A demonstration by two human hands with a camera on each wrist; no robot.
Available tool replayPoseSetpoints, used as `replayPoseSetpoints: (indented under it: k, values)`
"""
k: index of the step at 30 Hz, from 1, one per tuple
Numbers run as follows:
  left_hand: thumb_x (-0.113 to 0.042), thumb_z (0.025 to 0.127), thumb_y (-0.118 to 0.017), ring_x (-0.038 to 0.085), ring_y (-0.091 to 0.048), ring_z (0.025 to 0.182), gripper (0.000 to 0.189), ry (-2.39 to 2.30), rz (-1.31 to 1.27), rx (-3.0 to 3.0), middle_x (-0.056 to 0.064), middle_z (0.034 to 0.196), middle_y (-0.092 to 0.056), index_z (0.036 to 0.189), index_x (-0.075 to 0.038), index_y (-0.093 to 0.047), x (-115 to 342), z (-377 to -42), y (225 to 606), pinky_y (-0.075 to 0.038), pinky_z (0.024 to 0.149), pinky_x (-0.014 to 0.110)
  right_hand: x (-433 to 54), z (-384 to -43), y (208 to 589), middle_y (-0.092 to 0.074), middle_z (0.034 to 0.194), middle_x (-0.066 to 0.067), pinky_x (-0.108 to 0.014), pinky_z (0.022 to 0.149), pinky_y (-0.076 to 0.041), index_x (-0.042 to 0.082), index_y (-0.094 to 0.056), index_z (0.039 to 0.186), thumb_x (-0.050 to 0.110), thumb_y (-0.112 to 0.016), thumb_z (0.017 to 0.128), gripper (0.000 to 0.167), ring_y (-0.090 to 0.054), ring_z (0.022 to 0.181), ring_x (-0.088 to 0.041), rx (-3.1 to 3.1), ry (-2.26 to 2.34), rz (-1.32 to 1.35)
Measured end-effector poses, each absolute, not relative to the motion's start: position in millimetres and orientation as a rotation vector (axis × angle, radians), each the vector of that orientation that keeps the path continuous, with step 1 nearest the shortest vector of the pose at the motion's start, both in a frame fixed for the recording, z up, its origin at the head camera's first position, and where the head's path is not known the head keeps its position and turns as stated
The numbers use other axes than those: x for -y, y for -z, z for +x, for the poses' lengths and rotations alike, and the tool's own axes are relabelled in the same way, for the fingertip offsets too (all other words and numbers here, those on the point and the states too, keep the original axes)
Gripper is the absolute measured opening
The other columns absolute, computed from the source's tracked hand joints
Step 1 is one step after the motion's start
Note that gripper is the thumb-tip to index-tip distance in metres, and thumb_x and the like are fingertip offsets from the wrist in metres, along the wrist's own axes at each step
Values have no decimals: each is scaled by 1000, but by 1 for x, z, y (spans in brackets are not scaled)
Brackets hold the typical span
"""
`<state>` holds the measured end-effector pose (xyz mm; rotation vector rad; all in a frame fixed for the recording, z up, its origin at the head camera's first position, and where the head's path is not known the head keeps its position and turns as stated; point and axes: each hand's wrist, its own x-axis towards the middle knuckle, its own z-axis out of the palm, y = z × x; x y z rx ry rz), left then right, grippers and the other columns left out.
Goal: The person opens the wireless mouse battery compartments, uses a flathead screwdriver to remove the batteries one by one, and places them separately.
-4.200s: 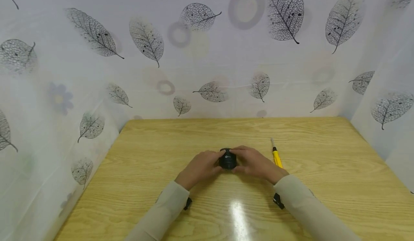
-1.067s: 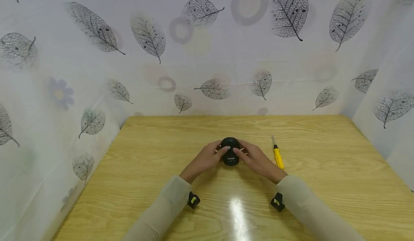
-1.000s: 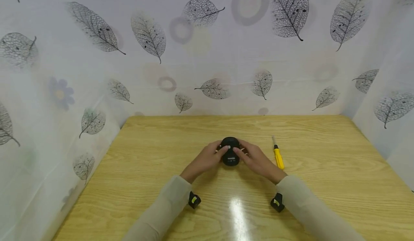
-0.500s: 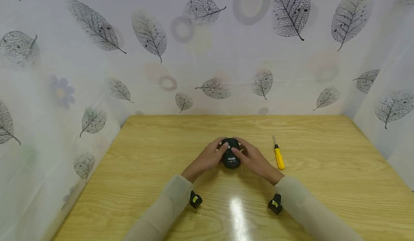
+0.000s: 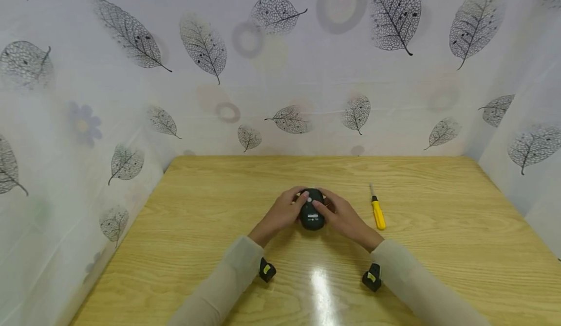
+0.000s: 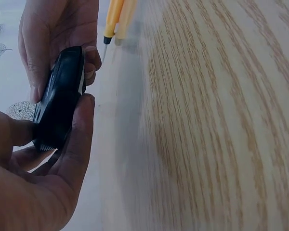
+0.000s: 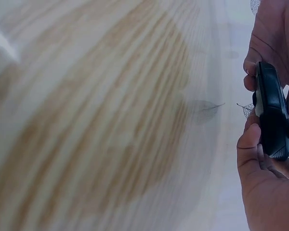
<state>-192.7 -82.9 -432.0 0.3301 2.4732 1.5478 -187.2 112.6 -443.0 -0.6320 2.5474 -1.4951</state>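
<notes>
Gripping a gadget point(image 5: 310, 208): left hand point(image 5: 284, 211) nine o'clock, right hand point(image 5: 344, 217) three.
We see its label point(image 5: 312, 216) clearer now; checking seems easier.

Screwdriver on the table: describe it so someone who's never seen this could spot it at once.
On the wood-grain table, find the right hand, which holds a rounded black device together with the left hand. Right of that right hand lies the screwdriver, its thin shaft pointing toward the leaf-print cloth. Its long yellow handle sets it apart from the black device.
</notes>
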Motion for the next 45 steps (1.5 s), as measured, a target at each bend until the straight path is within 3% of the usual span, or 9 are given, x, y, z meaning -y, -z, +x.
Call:
replayPoseSetpoints:
  k: [6, 17, 29, 34, 39, 45]
  values:
    - [-32, 110, -44, 21, -59, 105, 41, -1514, 326, -2506, 9, 128, -62, 141, -9, -57, 82, -192, 432, -57, 83, 34, -113, -187, 444, -64, 93, -9, -26, 63, -53, 1, -47, 149, 28, -53, 108, 49, -59, 75, -18, -2522, 1514, -643]
    - [-33, 110, -44, 22, -61, 101, 41, -1561, 339, -2436, 12, 126, -61, 143, -10, -55, 86, -192, 431, -61, 69, 33, -120, -193, 441, -64, 122, -24, -35, 63, -61, -5, -45, 149, 23, -57, 106, 53, -68, 78, -18, -2484, 1561, -685]
    - [-36, 109, -46, 21, -61, 97, 41, -1597, 331, -2395, 10, 120, -62, 139, -10, -59, 89, -192, 432, -61, 70, 33, -118, -195, 437, -64, 129, -19, -36, 65, -60, 2, -56, 142, 23, -57, 106, 42, -69, 85, -19, -2442, 1600, -722]
    - [-35, 109, -46, 21, -62, 93, 41, -1614, 320, -2375, 10, 117, -62, 139, -10, -58, 89, -191, 432, -62, 67, 34, -118, -195, 437, -62, 134, -19, -30, 69, -61, 1, -57, 142, 23, -57, 106, 42, -70, 91, -21, -2455, 1593, -727]
    - [-33, 109, -50, 20, -66, 91, 45, -1659, 297, -2292, 14, 122, -62, 144, -7, -53, 89, -191, 433, -63, 68, 34, -119, -196, 437, -64, 130, -21, -25, 73, -60, -3, -55, 142, 23, -57, 106, 44, -71, 94, -22, -2505, 1556, -702]
    - [-27, 105, -59, 23, -68, 98, 47, -1709, 256, -2191, 18, 127, -61, 146, -5, -50, 90, -191, 435, -63, 73, 34, -120, -197, 437, -65, 122, -22, -29, 70, -61, -4, -55, 141, 23, -57, 106, 45, -70, 89, -21, -2511, 1537, -673]
